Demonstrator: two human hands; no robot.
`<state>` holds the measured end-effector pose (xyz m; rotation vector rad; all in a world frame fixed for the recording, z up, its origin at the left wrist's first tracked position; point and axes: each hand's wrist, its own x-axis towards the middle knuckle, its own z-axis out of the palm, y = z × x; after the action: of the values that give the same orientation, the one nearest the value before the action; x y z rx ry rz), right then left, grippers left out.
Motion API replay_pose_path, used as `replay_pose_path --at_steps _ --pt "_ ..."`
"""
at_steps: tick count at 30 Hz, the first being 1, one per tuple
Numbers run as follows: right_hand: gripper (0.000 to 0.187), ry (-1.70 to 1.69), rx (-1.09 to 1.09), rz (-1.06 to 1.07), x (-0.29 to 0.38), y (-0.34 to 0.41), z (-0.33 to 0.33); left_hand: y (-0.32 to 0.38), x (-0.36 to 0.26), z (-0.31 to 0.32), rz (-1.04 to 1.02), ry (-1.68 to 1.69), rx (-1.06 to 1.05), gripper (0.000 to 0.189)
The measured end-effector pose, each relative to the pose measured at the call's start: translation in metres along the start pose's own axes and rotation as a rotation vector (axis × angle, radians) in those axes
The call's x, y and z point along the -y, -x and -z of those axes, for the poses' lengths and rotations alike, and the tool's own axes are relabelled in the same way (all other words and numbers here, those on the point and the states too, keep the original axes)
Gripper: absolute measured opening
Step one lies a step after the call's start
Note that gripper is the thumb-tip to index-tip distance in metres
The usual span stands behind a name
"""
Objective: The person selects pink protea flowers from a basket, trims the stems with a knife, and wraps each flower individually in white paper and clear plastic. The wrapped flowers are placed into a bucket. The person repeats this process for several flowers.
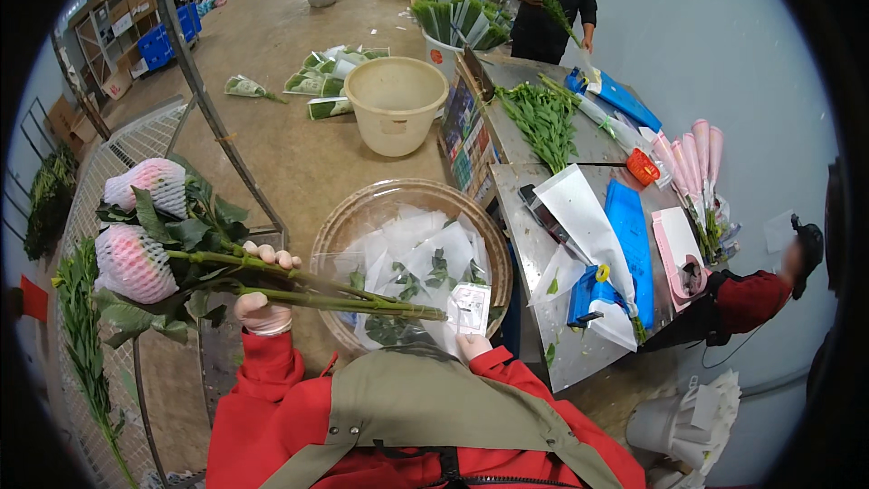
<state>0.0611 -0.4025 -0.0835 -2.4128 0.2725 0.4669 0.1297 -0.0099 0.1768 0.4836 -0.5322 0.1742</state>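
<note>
My left hand (pixel 268 285), in a thin pale glove, grips the green stems (pixel 326 285) of large pink blooms (pixel 136 265) in white foam netting, with dark green leaves. The blooms point to the left and the cut stem ends to the right. Between the fingers of my right hand (pixel 473 346) is a small white printed card (pixel 470 309), close beside the stem ends. Beneath the stems stands a wide round tub (pixel 499 238) holding white wrapping sheets and loose leaves.
An empty beige bucket (pixel 395 109) stands beyond the tub. On the right, a metal table (pixel 516 217) carries a white-wrapped bunch (pixel 584 217), blue tape dispensers and leafy stems (pixel 540 119). A wire mesh rack (pixel 102 183) is at left. One person is across the table, another at right.
</note>
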Motion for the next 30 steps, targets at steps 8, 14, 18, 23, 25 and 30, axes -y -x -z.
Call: replay_pose_path --at_steps 8,14,18,23,25,30 --pt "0.039 -0.346 -0.306 0.056 -0.018 -0.020 0.009 0.005 -0.006 -0.007 0.010 0.031 -0.035 0.063" --pt "0.041 -1.111 -0.347 0.013 -0.033 -0.047 0.024 0.002 -0.003 -0.010 0.021 0.029 -0.012 0.064" --pt "0.038 -1.646 0.003 -0.072 -0.030 -0.057 0.013 0.001 -0.003 -0.013 0.014 0.006 -0.015 0.061" --pt "0.040 -1.698 -0.005 -0.075 -0.025 -0.070 0.006 -0.002 -0.004 -0.016 -0.008 0.000 0.017 0.061" --pt "0.042 -1.481 0.014 -0.062 -0.016 -0.071 0.003 -0.005 -0.002 -0.018 -0.009 -0.012 0.027 0.064" --pt "0.046 -0.977 0.291 -0.019 0.025 -0.062 0.002 -0.008 0.001 -0.022 -0.022 -0.013 0.045 0.061"
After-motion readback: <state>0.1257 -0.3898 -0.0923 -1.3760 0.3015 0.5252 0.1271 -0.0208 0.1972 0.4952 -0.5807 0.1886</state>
